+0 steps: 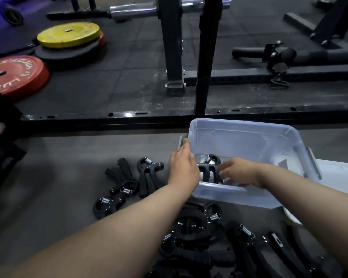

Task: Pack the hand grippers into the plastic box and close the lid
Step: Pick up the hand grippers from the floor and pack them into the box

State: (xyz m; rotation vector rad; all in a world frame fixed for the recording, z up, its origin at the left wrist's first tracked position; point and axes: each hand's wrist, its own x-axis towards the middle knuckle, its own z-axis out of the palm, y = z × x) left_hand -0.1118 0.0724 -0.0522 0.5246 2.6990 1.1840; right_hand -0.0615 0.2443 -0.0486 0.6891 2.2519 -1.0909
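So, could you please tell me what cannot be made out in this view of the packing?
Head view:
- Right hand: motion blur; whether it holds the hand gripper in the box is unclear.
- Pile of hand grippers: count hidden by both forearms and the bottom edge.
- Lid: cut off by the right edge, partly behind the box.

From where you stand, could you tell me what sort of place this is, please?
Most likely a gym: weight plates, a barbell and a black steel rack on rubber floor tiles.
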